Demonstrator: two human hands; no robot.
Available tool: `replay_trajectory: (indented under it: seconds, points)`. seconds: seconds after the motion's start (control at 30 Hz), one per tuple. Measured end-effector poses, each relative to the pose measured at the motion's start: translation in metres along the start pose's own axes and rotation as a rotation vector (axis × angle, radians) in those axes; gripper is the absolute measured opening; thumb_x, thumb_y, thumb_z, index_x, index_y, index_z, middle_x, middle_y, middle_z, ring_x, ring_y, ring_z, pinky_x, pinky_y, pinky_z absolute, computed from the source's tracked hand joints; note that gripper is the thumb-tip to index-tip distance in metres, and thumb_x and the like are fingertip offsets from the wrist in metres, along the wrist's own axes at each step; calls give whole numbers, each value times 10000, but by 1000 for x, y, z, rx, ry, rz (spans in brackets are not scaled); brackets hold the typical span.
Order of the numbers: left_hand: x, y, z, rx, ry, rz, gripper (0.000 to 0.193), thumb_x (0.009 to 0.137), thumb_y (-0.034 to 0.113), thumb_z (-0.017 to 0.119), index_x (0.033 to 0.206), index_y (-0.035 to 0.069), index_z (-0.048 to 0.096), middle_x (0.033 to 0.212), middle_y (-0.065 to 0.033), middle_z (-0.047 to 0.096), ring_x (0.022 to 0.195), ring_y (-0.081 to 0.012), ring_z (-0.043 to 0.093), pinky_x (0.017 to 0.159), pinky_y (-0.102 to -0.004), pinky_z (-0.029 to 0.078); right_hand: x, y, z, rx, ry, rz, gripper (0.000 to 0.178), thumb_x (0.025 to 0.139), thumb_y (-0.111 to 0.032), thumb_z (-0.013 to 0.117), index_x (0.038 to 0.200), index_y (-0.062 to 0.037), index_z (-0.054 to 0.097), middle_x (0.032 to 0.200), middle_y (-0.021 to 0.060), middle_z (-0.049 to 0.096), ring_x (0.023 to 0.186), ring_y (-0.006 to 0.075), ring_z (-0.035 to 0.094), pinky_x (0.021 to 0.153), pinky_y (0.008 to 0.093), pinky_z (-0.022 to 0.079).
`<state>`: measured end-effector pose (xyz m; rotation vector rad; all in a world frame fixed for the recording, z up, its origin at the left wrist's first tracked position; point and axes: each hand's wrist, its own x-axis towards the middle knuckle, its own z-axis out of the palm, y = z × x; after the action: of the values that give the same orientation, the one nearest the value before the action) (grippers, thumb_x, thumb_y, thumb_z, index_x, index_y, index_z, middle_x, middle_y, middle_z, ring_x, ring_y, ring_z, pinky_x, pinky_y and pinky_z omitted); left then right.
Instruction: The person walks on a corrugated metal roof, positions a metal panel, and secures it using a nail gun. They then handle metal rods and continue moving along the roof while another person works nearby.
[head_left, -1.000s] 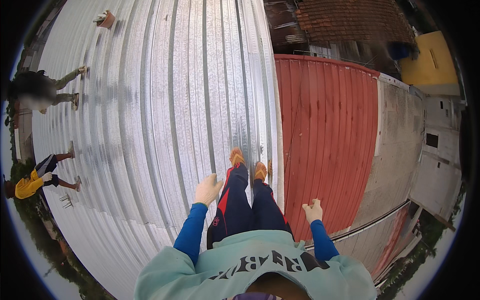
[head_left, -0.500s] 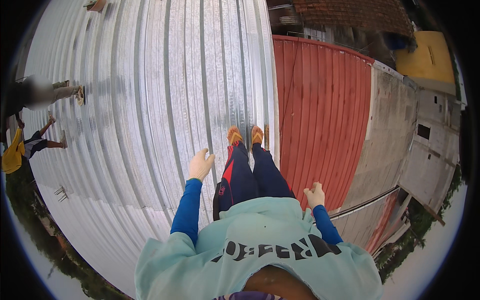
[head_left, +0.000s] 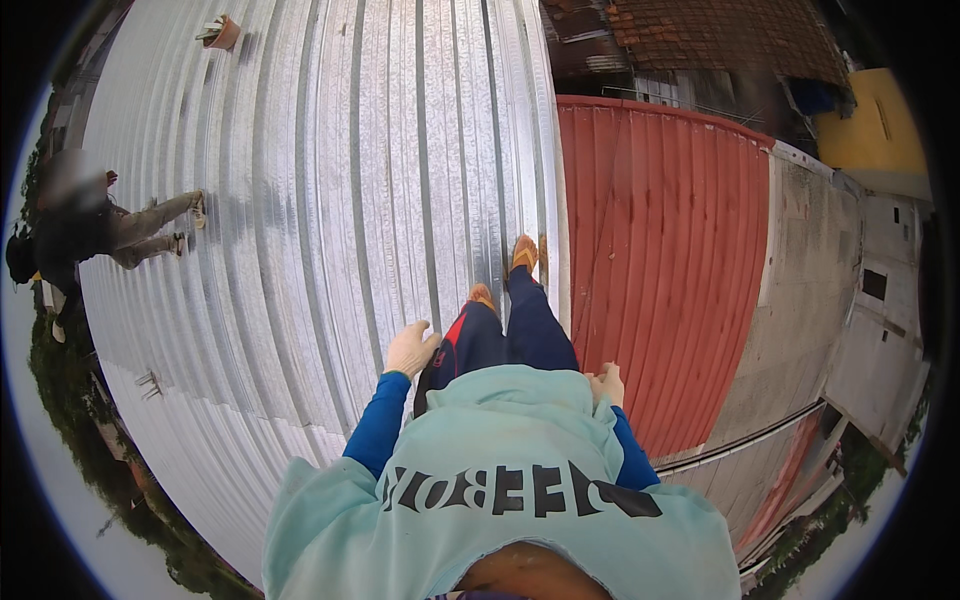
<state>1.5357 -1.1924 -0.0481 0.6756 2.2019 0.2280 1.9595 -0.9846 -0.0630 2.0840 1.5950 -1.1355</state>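
Note:
My left hand, in a pale glove below a blue sleeve, hangs beside my left thigh. It is empty, its fingers loosely bent and the thumb apart. On the other side, my gloved right hand hangs near my hip, partly covered by the light green shirt. Its fingers are slack and I see nothing in them. Under me is a ribbed silver metal roof. My right sandal is planted ahead of my left sandal, close to the roof's right edge.
A lower red metal roof borders the silver one on the right, with grey roofing beyond it. At the far left another person walks on the metal. An orange-brown container with contents stands at the upper left.
I have stepped forward with my right foot. Both hands have swung, the right one closer to the shirt. The other people at left have shifted, and the container has come further into view.

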Motion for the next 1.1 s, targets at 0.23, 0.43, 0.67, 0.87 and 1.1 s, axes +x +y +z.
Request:
replay_trajectory:
  seconds: [0.23,0.43,0.67,0.87,1.1]
  points:
    - [24,72,-41,-117,46,-67,596,971,455,645,1378,20,669,1316,-254,713,1242,-416,669,1068,-490,520,113,-107,-9,-301,-161,-276,627,873,-307,793,1388,-8,595,1103,222,757,1068,401,740,961,470,567]
    - [28,75,-55,-85,230,-57,437,968,430,601,1143,50,725,1076,-266,733,1040,-470,696,907,-548,550,292,-231,91,-53,-430,-439,607,861,-147,757,1426,-5,586,1043,190,693,858,296,726,733,450,610]
    - [-70,-4,47,-323,194,-427,530,917,494,605,1114,21,742,1080,-294,743,1036,-475,711,910,-565,552,253,-381,73,-249,-570,-343,795,963,-64,649,1673,-168,307,873,163,624,556,280,617,450,425,483]
    - [-149,-48,113,-398,58,-621,550,910,504,600,1112,21,769,1117,-300,748,1074,-476,712,947,-567,551,246,-385,80,-352,-585,-335,814,992,-55,642,1700,-202,268,935,199,658,615,294,654,486,472,511]
    - [-152,-74,147,-416,75,-571,498,933,461,595,1145,43,764,1129,-287,751,1088,-467,716,928,-565,561,240,-385,79,-284,-595,-229,818,1000,-1,585,1706,-230,243,857,152,598,556,242,578,448,425,447]
